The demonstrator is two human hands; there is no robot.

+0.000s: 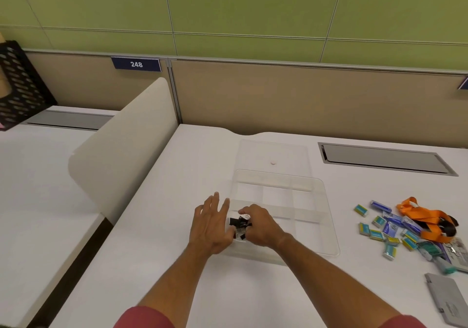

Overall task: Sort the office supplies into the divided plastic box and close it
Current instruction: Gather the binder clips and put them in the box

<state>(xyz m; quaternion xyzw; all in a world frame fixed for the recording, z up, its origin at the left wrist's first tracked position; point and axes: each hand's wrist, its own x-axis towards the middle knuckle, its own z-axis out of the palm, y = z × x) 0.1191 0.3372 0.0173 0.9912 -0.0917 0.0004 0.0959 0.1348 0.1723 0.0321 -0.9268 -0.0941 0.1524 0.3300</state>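
Note:
A clear divided plastic box (326,226) lies on the white desk, its transparent lid (273,150) flat just behind it. My right hand (260,226) is curled over a small heap of black binder clips (239,222) in the box's near-left compartment. My left hand (211,223) rests at the box's left wall with fingers spread, its thumb by the clips. To the right lies a pile of small staple boxes (387,229) and an orange lanyard (425,218).
A grey card-like case (445,299) lies at the near right edge. A recessed cable hatch (385,159) sits at the back right. A white divider panel (121,145) bounds the desk on the left, a beige partition behind.

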